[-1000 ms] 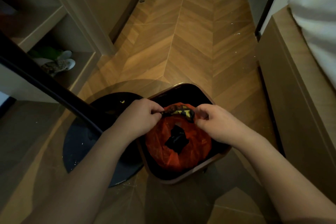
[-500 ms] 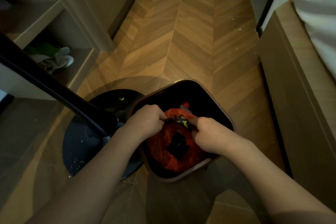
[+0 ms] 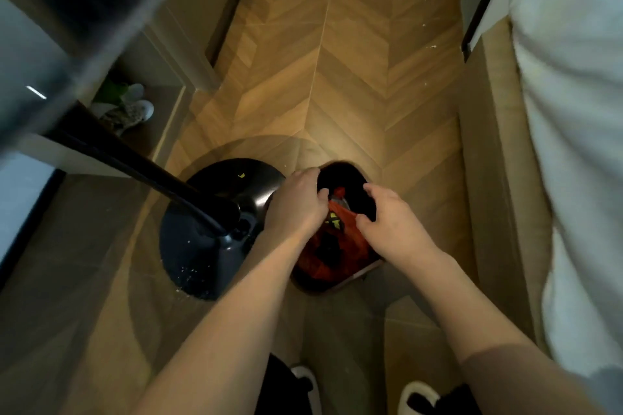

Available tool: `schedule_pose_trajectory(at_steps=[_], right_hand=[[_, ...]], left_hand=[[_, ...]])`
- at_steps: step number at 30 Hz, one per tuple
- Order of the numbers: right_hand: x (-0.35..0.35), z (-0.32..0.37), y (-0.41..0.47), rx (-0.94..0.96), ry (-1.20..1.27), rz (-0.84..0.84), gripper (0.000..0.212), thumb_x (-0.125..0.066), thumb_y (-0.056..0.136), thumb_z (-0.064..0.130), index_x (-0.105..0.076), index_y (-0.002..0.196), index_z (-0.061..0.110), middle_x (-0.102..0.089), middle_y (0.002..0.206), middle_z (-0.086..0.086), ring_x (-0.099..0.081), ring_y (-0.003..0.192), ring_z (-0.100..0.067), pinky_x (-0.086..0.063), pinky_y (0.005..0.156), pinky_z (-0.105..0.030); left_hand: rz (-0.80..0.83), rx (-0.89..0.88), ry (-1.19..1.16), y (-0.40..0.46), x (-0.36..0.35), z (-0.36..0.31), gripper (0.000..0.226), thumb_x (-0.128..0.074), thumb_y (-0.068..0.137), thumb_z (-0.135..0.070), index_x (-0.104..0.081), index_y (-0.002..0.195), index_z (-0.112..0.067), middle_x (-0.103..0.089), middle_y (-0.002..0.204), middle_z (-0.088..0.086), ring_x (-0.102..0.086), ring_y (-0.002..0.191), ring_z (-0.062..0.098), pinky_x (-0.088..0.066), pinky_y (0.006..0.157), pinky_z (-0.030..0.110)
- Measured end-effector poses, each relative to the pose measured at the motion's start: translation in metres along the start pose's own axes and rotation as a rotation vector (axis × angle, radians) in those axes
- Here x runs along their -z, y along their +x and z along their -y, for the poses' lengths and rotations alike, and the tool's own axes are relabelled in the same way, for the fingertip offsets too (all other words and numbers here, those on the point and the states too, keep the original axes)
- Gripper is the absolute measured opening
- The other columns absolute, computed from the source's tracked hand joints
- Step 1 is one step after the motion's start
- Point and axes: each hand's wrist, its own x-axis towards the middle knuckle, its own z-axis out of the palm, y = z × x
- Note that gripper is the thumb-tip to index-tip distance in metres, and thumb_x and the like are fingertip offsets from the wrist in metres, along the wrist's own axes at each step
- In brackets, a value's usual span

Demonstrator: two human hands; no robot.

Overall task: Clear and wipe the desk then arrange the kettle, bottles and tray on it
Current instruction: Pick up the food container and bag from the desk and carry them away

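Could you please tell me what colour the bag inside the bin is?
The bag is orange-red with a black and yellow patch, seen in the head view.
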Motion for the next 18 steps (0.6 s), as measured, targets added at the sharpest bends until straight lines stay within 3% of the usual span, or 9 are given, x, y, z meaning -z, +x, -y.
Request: schedule_pose_trajectory(at_steps=[5, 12, 18], right_hand=[[0.113, 0.087, -0.067, -0.03, -0.094, -0.045, 0.066, -0.059, 0.096, 0.018, -0.028, 0.154, 0.016, -0.037, 0.153, -0.008, -0.041, 0.138, -0.024, -0.036, 0.112, -0.035], [0.255, 0.239, -0.187, 0.047, -0.194, -0.062, 0.066, -0.059, 0.096, 0.02, -0.027, 0.154, 0.02, -0.034, 0.156, -0.001, -0.035, 0.142, -0.018, -0.032, 0.113, -0.03], [0.334, 0.351, -0.261, 0.198, -0.235, -0.082, 0.065, -0.06, 0.096, 0.02, -0.028, 0.153, 0.019, -0.036, 0.154, -0.002, -0.037, 0.14, -0.017, -0.031, 0.113, -0.03]], left_hand=[[-0.033, -0.086, -0.058, -0.044, 0.124, -0.076, 0.047, -0.053, 0.103, -0.026, -0.046, 0.148, -0.011, -0.051, 0.147, 0.009, -0.048, 0.135, 0.024, -0.038, 0.108, 0.035], [-0.119, -0.172, -0.095, -0.134, 0.32, -0.171, 0.039, -0.053, 0.103, -0.022, -0.049, 0.139, -0.008, -0.056, 0.132, 0.012, -0.056, 0.118, 0.031, -0.049, 0.094, 0.046], [-0.261, -0.136, -0.105, -0.196, 0.446, -0.196, 0.039, -0.051, 0.103, -0.022, -0.049, 0.139, -0.009, -0.055, 0.134, 0.008, -0.051, 0.122, 0.026, -0.047, 0.098, 0.042]])
